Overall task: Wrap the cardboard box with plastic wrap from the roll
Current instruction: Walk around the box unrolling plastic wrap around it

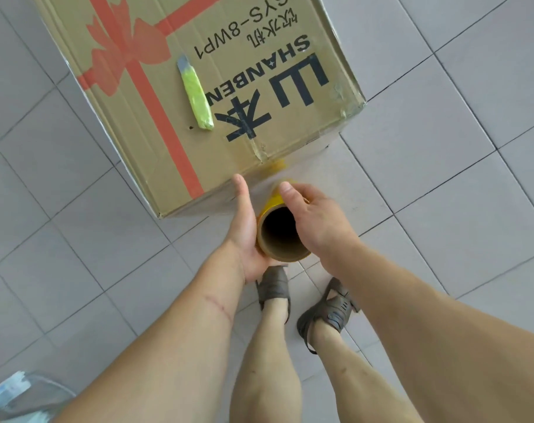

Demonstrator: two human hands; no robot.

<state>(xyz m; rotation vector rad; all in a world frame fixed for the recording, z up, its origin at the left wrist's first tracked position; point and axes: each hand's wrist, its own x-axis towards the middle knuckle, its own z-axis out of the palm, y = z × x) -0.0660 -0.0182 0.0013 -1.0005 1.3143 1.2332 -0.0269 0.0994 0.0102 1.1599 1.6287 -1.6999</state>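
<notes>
- Head view, centre of frame: a person stands over a cardboard box [180, 96] on a grey tiled floor [442, 148], holding the roll [279, 230] of plastic wrap upright just beside the box's near side.
- The left hand [244, 227] cups the roll from the left, thumb stretched along it; the right hand [314, 221] grips it from the right, thumb over the top rim. Held between both hands this way, the roll can probably turn and pay out film.
- A faint sheen near the box's lower right corner suggests film; whether it is attached there is unclear.
- A yellow-green utility knife [195, 93] lies on the box top, likely kept ready for cutting.
</notes>
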